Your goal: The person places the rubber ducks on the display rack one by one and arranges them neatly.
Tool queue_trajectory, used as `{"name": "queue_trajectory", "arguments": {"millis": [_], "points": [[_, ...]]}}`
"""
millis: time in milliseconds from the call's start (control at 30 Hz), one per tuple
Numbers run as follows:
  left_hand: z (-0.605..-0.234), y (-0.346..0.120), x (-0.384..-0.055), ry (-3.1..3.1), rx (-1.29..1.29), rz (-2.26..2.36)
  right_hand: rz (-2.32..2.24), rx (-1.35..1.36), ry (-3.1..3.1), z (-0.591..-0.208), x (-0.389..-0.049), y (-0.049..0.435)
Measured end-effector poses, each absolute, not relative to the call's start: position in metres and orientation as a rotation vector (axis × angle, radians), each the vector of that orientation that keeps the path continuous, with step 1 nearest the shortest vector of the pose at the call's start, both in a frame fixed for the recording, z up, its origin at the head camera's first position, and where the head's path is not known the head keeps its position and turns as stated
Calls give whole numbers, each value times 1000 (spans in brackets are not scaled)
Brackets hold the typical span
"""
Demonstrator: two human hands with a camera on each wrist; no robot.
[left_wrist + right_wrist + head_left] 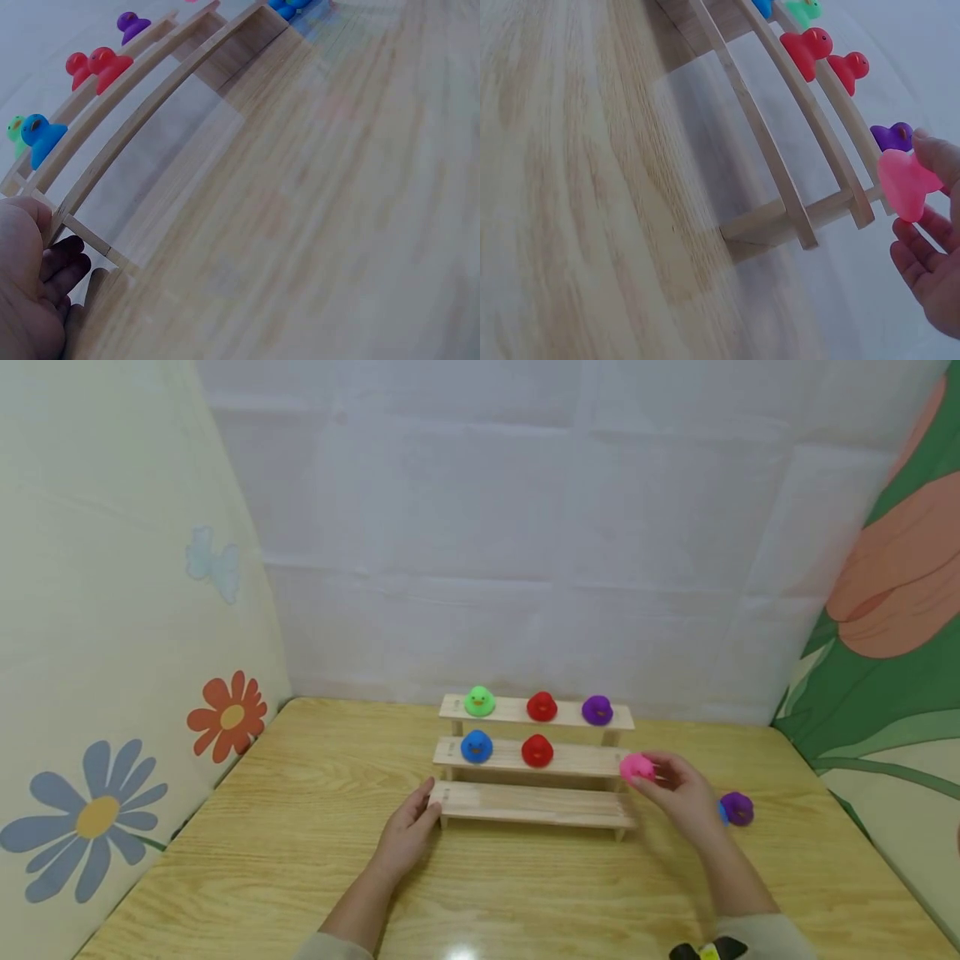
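A three-tier wooden stand (536,802) sits on the table. My left hand (407,833) grips the left end of its lowest tier, thumb above and fingers beneath in the left wrist view. Between thumb and fingers, my right hand (686,797) pinches a pink rubber duck (637,767) at the right end of the middle tier. A blue duck (476,746) and a red duck (537,751) stand on that tier. Along the top tier are a green duck (479,701), a second red duck (542,707) and a purple duck (597,711). The lowest tier is bare.
Right of the right forearm, another purple duck (738,808) lies on the table (525,893), with a blue thing (723,813) partly hidden beside it. A white cloth backdrop (525,527) hangs behind, and flower-printed panels (97,610) flank both sides.
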State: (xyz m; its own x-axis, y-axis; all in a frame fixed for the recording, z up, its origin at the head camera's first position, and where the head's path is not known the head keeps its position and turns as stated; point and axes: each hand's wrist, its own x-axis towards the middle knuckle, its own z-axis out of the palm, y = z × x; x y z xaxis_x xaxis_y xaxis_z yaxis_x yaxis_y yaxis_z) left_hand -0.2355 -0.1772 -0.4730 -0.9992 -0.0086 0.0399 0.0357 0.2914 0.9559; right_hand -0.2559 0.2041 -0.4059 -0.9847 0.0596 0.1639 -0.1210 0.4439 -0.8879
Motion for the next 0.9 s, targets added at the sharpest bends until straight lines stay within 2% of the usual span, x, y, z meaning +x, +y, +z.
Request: {"name": "queue_trajectory", "arguments": {"millis": [900], "points": [[-473, -177, -236, -2507, -13, -1810, 1554, 94, -2599, -404, -290, 169]]}}
